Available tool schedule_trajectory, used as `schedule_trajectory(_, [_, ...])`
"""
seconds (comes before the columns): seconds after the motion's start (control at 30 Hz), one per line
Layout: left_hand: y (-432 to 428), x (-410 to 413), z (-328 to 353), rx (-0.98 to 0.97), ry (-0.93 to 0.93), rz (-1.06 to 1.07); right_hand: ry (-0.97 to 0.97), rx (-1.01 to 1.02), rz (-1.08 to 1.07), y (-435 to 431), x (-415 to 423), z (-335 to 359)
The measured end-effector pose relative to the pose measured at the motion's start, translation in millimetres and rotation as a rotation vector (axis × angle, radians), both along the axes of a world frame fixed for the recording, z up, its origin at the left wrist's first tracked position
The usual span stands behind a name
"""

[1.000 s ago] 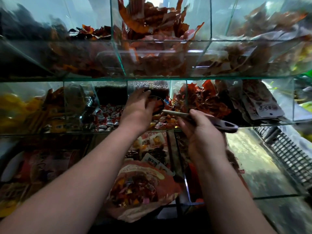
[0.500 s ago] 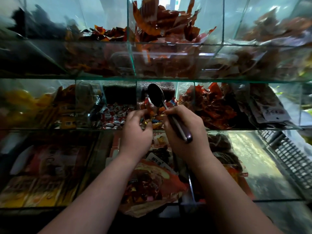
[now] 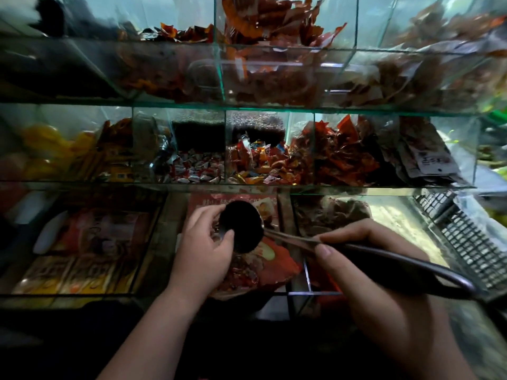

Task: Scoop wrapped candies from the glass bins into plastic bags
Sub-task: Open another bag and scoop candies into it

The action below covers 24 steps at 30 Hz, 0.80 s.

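Three tiers of glass bins (image 3: 274, 109) fill the view. Right hand (image 3: 389, 272) at 4 o'clock, grip pinched round the dark handle of the scoop (image 3: 241, 229). Left hand (image 3: 203, 250) at the bowl's 8 o'clock, fingers curled against it. Whether that grip has bowl or bag, can't tell. Plastic bag (image 3: 274, 267) lies just beneath the bowl, dead centre. Wrapped candies (image 3: 258, 163) sit in the middle-tier bin at 12 o'clock.

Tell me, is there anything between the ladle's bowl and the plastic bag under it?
Nothing visible. The ladle, gripped by the right hand, hangs directly over the plastic bag of candies. The left hand curls its fingers at the bowl's left rim, beside the path, not under it.
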<state>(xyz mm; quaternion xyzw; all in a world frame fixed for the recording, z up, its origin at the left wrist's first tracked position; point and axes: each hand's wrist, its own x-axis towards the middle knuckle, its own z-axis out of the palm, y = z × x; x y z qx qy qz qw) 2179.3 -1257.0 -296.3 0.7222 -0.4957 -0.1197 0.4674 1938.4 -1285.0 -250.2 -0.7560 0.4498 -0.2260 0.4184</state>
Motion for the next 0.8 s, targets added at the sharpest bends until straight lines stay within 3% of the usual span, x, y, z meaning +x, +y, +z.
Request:
schedule_trajectory(0.07, [14.9,1.2,-2.4,-0.021,-0.103,0.041,-0.14,-0.031,-0.053,3.3,2.8,15.8])
schedule_trajectory(0.1, [21.6,4.1,-2.5,-0.043,-0.161,0.074,-0.205,-0.142,-0.088,9.6,7.4,23.0])
schedule_trajectory(0.2, [35.3,19.9,-4.6,-0.016,-0.245,0.142,-0.156,-0.226,0.056,14.8,15.1,28.9])
schedule_trajectory(0.33, [42.1,32.5,-15.9,0.219,-0.066,0.122,-0.032,-0.084,0.102,1.4,45.9,19.5])
schedule_trajectory(0.57, [33.9,41.9,-29.3,0.318,-0.086,0.0,-0.058,-0.351,0.074,4.3,24.9,37.4])
schedule_trajectory(0.7, [8.7,44.6,-33.5,0.376,-0.094,-0.002,-0.043,-0.277,0.173,2.9,30.6,32.4])
schedule_trajectory(0.8, [-10.1,45.9,-31.8,0.386,-0.013,0.162,-0.025,-0.127,0.206,-3.0,41.8,22.1])
